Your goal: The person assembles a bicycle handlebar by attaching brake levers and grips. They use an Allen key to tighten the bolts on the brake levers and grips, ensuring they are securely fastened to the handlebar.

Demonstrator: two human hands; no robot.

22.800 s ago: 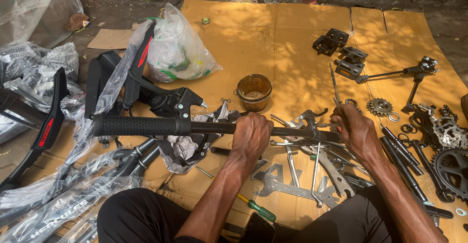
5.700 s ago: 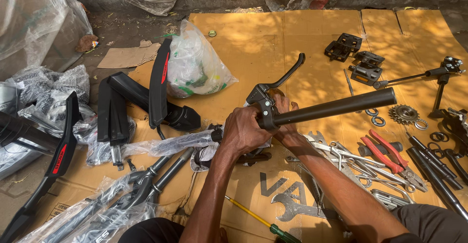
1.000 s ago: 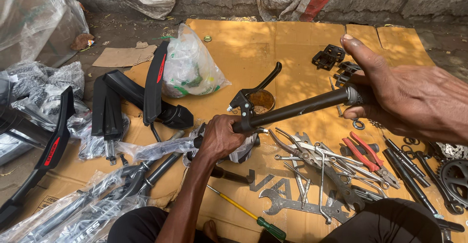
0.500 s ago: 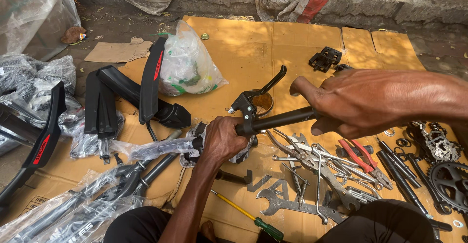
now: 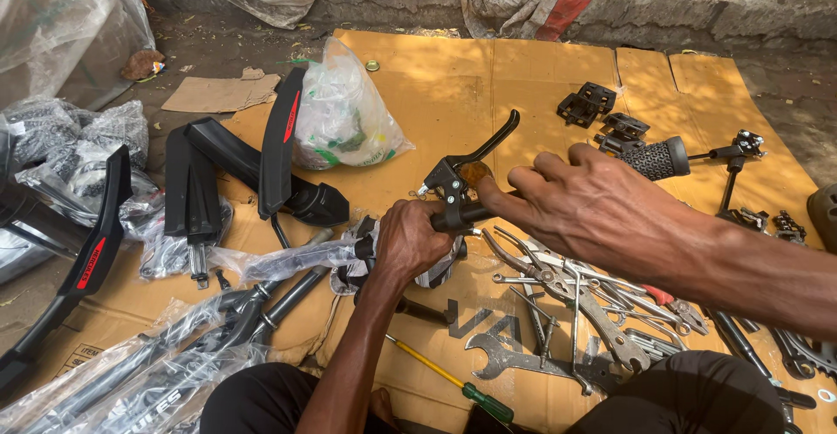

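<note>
A black bicycle handlebar (image 5: 471, 214) runs from low left up to the right, ending in a knurled rubber grip (image 5: 658, 158). My left hand (image 5: 411, 240) is closed around the bar's lower part, just below a black brake lever (image 5: 466, 162) clamped on it. My right hand (image 5: 580, 205) wraps over the bar between the lever and the rubber grip, its thumb close to the lever clamp. The bar's plastic-wrapped left part (image 5: 288, 261) lies over the cardboard (image 5: 445, 85).
Spanners and pliers (image 5: 567, 299) lie heaped under my right arm, a green-handled screwdriver (image 5: 453, 380) near my knee. Black mudguards (image 5: 279, 142), a clear bag of parts (image 5: 340, 120), pedals (image 5: 588, 103) and wrapped frame pieces (image 5: 157, 364) surround the work spot.
My right hand moved down from the rubber grip end along the bar and now grasps it near the brake lever. My left hand keeps its hold.
</note>
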